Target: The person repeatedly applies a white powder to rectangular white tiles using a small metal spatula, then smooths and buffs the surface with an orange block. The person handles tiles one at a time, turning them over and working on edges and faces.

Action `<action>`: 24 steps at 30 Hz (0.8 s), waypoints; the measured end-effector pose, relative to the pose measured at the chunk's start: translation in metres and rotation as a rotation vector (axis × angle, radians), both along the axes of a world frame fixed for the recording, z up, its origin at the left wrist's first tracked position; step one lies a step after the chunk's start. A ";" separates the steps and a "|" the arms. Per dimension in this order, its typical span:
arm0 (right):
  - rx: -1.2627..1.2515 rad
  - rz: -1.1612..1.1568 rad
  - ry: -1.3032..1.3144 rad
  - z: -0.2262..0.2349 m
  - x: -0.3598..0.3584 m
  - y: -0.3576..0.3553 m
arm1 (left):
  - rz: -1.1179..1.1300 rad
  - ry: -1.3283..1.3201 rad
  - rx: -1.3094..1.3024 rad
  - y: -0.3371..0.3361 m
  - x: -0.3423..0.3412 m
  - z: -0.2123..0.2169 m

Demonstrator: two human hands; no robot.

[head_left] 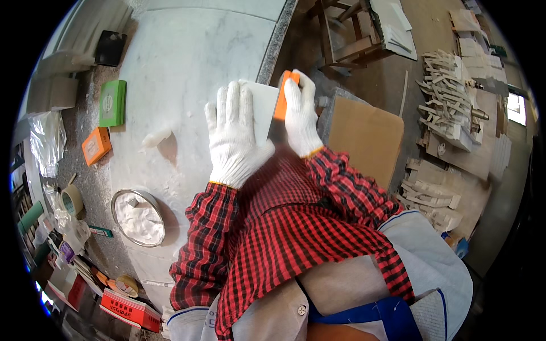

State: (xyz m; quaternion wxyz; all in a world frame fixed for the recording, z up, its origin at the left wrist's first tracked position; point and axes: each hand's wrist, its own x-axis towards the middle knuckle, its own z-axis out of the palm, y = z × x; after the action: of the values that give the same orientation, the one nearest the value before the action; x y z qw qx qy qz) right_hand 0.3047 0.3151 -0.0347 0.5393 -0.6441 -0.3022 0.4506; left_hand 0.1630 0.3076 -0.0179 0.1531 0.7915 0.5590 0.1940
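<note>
My left hand (232, 136), in a white knit glove, lies flat with fingers stretched out on a thin white slab (263, 107). The slab rests on the marble table (187, 57), its right edge at the table's side. My right hand (301, 113), gloved the same way, grips an orange block (282, 96), with the thumb on its near face and the fingers behind. The block stands against or very close to the slab's right edge; actual contact I cannot tell. My left fingers cover much of the slab's left part.
A metal bowl (162, 230) of white powder stands on the left, with a crumpled translucent piece (155, 138) beyond it. A green block (112, 103) and another orange block (96, 146) line the table's left side. A cardboard box (367, 133) stands right of my right arm; stacked offcuts (446, 96) lie farther right.
</note>
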 end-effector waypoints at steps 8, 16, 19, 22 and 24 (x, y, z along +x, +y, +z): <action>-0.162 -0.036 -0.067 -0.050 0.020 0.027 | -0.033 -0.007 -0.039 0.001 0.001 0.006; -0.020 0.431 0.181 -0.007 0.086 0.004 | -0.374 0.092 0.011 0.020 -0.032 0.020; -0.084 0.651 0.010 0.013 0.090 0.009 | -0.435 0.167 0.019 0.025 -0.029 0.027; -0.094 0.700 -0.074 0.014 0.089 0.005 | -0.385 0.216 0.049 0.020 -0.024 0.027; -0.078 0.640 -0.024 0.013 0.081 -0.004 | -0.335 0.200 0.093 0.014 -0.022 0.022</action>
State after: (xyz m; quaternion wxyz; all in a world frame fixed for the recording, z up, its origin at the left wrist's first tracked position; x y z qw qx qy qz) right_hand 0.3861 0.3108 -0.0214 0.3416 -0.5418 -0.4782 0.6009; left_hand 0.1406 0.3217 0.0036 0.0902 0.8949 0.4226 0.1117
